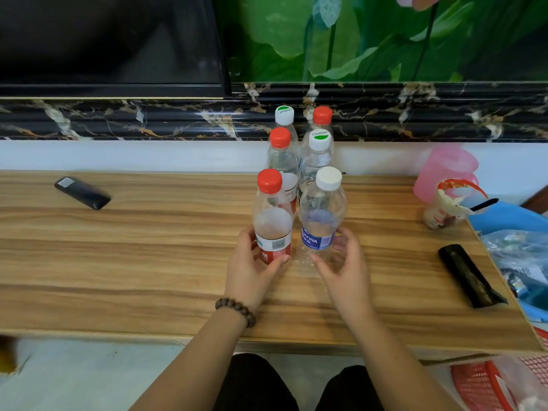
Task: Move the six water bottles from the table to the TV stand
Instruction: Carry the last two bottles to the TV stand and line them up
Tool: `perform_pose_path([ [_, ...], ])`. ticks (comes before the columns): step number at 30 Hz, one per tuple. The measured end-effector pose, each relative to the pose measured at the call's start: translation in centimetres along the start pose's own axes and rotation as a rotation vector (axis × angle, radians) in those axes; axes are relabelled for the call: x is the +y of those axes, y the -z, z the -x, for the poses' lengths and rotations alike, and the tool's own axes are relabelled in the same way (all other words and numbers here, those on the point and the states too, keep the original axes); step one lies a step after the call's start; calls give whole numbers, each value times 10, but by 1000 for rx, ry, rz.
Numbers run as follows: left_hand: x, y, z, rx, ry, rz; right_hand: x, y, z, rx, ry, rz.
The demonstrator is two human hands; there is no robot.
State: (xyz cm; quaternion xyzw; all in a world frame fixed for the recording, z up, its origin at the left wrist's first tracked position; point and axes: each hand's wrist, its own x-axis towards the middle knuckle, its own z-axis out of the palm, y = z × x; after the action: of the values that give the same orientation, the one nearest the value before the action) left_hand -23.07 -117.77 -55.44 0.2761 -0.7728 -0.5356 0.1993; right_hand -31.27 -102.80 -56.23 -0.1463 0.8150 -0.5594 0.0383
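While both hands rest at the front pair, the six bottles stand upright in two columns of three on the wooden counter point(148, 247).

Front left bottle point(272, 221): red cap, red-and-white label, clear plastic; it looks empty.
Front right bottle point(321, 221): white cap, blue label; no water level can be made out.
Middle pair: red-capped bottle point(281, 155) on the left, white-and-green-capped bottle point(317, 158) on the right, their lower halves hidden behind the front pair.
Back pair: white-and-green cap point(284, 115) on the left, red cap point(322, 115) on the right; little more than caps and shoulders show, and contents cannot be told.
Left hand point(252, 268): fingers curled around the base of the front left bottle, thumb on the label; a beaded bracelet point(235, 310) circles the wrist.
Right hand point(341, 268): fingers spread wide around the foot of the front right bottle, touching it loosely; a firm hold cannot be confirmed.
Pink cup point(444, 173): at the far right edge, blurred, inside not visible.
Small tub point(444, 209): just beside the pink cup, torn foil lid peeled up, a dark utensil handle sticking out.
Black remote point(82, 192): lying well apart to the left.
Black pouch point(468, 277): lying near the right edge.
Plastic bags point(519, 247): blue and clear, cut off at the right border, contents unclear.
Red basket point(486, 387): lower right corner, mostly out of frame.
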Motion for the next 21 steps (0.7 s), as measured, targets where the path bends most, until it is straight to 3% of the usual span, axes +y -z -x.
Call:
perform_pose_path([
  [21, 10, -22, -22, 87, -4, -147, -10, -21, -16, 124, -59, 61],
])
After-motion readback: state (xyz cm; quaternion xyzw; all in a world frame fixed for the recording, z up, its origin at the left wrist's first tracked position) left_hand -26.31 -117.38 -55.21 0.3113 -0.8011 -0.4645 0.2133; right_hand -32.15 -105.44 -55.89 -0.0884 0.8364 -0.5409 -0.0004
